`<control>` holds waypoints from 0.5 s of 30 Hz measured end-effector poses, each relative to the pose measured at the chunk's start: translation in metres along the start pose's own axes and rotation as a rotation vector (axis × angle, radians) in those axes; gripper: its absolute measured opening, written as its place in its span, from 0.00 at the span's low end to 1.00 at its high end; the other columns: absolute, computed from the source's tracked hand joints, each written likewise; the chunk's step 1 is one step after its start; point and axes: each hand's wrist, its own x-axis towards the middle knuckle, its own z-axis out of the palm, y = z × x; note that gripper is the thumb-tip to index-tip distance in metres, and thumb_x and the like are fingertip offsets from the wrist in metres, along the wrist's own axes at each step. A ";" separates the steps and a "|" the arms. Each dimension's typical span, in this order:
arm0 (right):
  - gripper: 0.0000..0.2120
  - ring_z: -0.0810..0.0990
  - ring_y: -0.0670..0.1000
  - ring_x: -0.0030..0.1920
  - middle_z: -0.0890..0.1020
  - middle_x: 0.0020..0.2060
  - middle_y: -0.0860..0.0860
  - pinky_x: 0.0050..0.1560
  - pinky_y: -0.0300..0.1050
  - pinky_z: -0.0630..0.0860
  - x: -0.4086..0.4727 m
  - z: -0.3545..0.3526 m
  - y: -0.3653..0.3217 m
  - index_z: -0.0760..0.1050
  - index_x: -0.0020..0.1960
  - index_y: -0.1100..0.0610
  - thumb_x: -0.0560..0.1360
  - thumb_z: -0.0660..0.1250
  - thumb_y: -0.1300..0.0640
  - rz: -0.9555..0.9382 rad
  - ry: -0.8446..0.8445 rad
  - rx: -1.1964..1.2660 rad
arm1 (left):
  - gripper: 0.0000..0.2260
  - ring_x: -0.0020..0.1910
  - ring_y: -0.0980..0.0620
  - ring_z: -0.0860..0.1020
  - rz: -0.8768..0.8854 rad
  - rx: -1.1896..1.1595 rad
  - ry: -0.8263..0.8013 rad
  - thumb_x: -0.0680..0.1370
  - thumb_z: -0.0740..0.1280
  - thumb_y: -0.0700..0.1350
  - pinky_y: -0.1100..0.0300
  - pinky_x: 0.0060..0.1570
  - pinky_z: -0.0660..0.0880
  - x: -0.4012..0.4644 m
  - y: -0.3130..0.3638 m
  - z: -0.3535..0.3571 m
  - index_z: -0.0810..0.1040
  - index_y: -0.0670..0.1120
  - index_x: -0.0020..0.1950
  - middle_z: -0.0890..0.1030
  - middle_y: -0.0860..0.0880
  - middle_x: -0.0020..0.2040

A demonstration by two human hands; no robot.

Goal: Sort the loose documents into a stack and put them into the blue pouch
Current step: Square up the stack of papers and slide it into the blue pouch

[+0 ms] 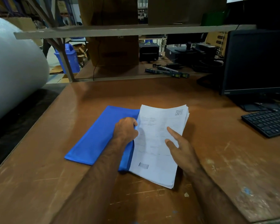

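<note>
At table [152, 92] centre, the pouch [94, 138] lies with its open edge at 3 o'clock, where the left hand [125, 129] curls round it. The stack [153, 152] enters there; the right hand [179, 147] rests on it, fingers spread. Bare table lies toward 12. The stack bears 1 QR code and 1 barcode; its text is unreadable.

A worn brown wooden counter [152, 94], scratched and scuffed along its near edge. A blue pouch [95, 136] lies flat at its middle, with a stack of printed documents [153, 149] partly overlapping the pouch's right side. A black keyboard [268, 122] and a dark monitor [257, 62] stand at the right.
</note>
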 end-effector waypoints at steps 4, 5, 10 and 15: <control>0.15 0.78 0.45 0.64 0.77 0.68 0.40 0.63 0.51 0.80 0.016 -0.014 -0.003 0.78 0.67 0.44 0.82 0.68 0.52 0.101 -0.053 0.295 | 0.15 0.59 0.46 0.79 0.028 0.057 -0.040 0.74 0.72 0.42 0.55 0.58 0.75 0.000 -0.006 0.007 0.81 0.49 0.61 0.82 0.49 0.59; 0.14 0.80 0.47 0.64 0.78 0.67 0.42 0.64 0.51 0.79 0.022 -0.018 -0.004 0.79 0.66 0.46 0.82 0.68 0.52 0.137 -0.076 0.348 | 0.16 0.60 0.46 0.78 0.038 0.071 -0.047 0.74 0.72 0.42 0.55 0.58 0.75 -0.001 -0.006 0.008 0.81 0.49 0.62 0.82 0.49 0.60; 0.16 0.83 0.53 0.60 0.82 0.65 0.49 0.64 0.56 0.79 0.057 -0.025 0.001 0.79 0.68 0.50 0.82 0.66 0.61 0.245 -0.087 0.428 | 0.17 0.60 0.47 0.78 0.039 0.082 -0.052 0.74 0.73 0.42 0.57 0.57 0.75 0.003 -0.009 0.011 0.81 0.48 0.62 0.82 0.49 0.60; 0.23 0.78 0.47 0.66 0.76 0.70 0.44 0.61 0.40 0.78 0.055 -0.028 -0.006 0.74 0.73 0.52 0.82 0.63 0.68 0.042 -0.096 0.176 | 0.17 0.61 0.46 0.78 0.004 0.018 -0.112 0.73 0.72 0.40 0.55 0.59 0.76 0.013 -0.010 0.011 0.81 0.47 0.62 0.80 0.49 0.62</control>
